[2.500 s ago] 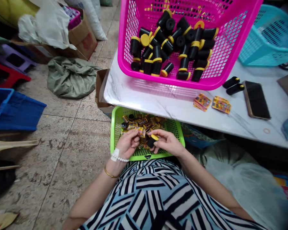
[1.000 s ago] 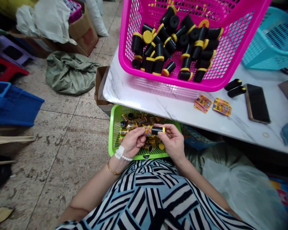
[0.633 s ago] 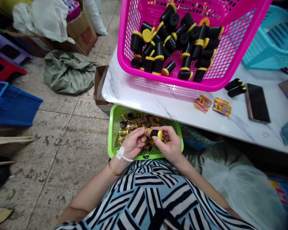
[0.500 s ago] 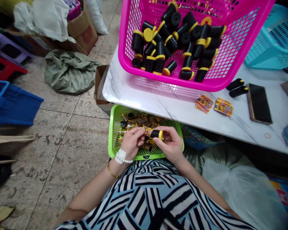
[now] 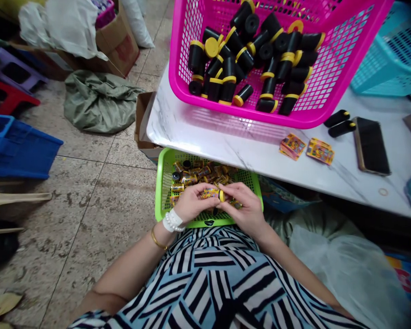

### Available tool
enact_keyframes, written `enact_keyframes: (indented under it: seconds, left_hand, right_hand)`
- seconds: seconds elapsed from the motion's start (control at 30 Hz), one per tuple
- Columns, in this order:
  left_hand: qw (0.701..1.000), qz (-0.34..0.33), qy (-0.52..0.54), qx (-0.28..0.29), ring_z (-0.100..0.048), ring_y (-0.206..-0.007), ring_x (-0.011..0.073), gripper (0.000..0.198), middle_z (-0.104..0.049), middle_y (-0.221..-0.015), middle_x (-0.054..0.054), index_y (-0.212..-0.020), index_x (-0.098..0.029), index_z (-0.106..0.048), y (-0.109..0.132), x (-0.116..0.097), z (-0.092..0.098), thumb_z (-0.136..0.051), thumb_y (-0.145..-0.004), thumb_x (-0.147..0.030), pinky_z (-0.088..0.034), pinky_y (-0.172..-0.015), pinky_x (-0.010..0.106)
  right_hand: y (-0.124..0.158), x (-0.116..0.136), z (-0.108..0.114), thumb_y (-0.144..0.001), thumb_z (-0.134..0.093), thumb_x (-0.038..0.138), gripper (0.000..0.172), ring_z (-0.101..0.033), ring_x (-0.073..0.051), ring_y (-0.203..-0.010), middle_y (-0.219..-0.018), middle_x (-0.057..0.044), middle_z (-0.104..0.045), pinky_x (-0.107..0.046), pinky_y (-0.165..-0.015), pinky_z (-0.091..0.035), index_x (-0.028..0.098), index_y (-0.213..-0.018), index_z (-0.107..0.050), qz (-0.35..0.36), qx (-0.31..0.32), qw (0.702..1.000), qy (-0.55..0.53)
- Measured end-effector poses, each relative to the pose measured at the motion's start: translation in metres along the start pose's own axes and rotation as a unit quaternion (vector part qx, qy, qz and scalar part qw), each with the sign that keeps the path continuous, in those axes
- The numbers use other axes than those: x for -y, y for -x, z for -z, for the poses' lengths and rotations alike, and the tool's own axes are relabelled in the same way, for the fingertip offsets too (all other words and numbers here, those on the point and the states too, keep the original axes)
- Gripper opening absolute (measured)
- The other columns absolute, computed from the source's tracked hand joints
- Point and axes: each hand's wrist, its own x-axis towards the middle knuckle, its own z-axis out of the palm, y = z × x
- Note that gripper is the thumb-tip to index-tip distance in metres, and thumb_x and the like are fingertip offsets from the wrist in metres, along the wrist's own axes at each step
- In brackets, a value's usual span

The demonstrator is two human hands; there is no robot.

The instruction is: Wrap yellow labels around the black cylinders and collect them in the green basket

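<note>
Over a green basket [image 5: 160,196] in my lap, both hands hold one small canister [image 5: 210,194] lying sideways. A colourful printed sleeve now covers its body, and its yellow cap points right. My left hand [image 5: 193,204] is closed around the sleeved body, with fingers behind and thumb in front. At the cap end, my right hand [image 5: 244,208] pinches with thumb and fingertips. Beneath the hands, the basket contains several labelled canisters [image 5: 188,179], partly hidden by my fingers.
On the marbled table [image 5: 198,132] stands a pink basket [image 5: 246,114] of black canisters [image 5: 245,59] with yellow caps. To its right lie two label stacks [image 5: 320,151], two loose black canisters [image 5: 341,128] and a phone [image 5: 371,146]. A blue crate [image 5: 23,148] is at left.
The printed sleeve has gone from the canister's left end to over its black body. My hands have come closer together, and the left has shifted its grip onto the sleeved body.
</note>
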Motion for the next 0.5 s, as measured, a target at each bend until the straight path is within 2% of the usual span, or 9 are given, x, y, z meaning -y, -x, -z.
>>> enact_keyframes:
  seconds: [0.1,0.2,0.33,0.5]
  left_hand:
    - [0.999,0.017,0.021,0.031,-0.062,-0.06,0.0115,0.04,-0.07,-0.076,0.004,-0.101,-0.013,-0.071,-0.004,0.005,-0.006,-0.084,-0.068,-0.031,-0.052,-0.059,0.023]
    - [0.994,0.051,0.068,0.066,-0.064,-0.06,0.0133,0.047,-0.069,-0.075,0.004,-0.111,-0.014,-0.064,-0.004,0.006,-0.005,-0.079,-0.074,-0.039,-0.051,-0.054,0.023]
    - [0.992,0.084,0.091,0.033,-0.06,-0.054,0.0093,0.04,-0.067,-0.073,0.003,-0.102,-0.013,-0.063,0.003,0.006,0.001,-0.079,-0.074,-0.036,-0.046,-0.048,0.018]
    - [0.998,0.028,0.051,0.033,-0.058,-0.056,0.0076,0.038,-0.067,-0.076,0.002,-0.103,-0.012,-0.065,0.004,0.008,-0.005,-0.081,-0.072,-0.029,-0.048,-0.054,0.02]
  right_hand:
    - [-0.001,-0.004,0.005,-0.081,-0.075,0.028,0.037,-0.063,-0.019,-0.088,-0.096,-0.005,-0.064,-0.034,-0.079,-0.055,0.028,-0.117,-0.07,0.02,0.006,0.999,0.028]
    - [0.002,-0.009,0.007,-0.08,-0.075,0.026,0.035,-0.062,-0.017,-0.081,-0.095,-0.005,-0.061,-0.032,-0.073,-0.055,0.027,-0.115,-0.07,0.025,-0.007,0.999,0.03]
    - [0.008,-0.01,0.004,-0.081,-0.073,0.023,0.04,-0.062,-0.015,-0.075,-0.096,-0.005,-0.063,-0.03,-0.07,-0.056,0.026,-0.121,-0.066,0.008,-0.013,1.0,0.005]
    - [0.009,-0.006,0.003,-0.079,-0.076,0.02,0.022,-0.066,-0.017,-0.08,-0.091,-0.006,-0.069,-0.032,-0.071,-0.056,0.023,-0.101,-0.071,0.056,-0.039,0.998,0.002]
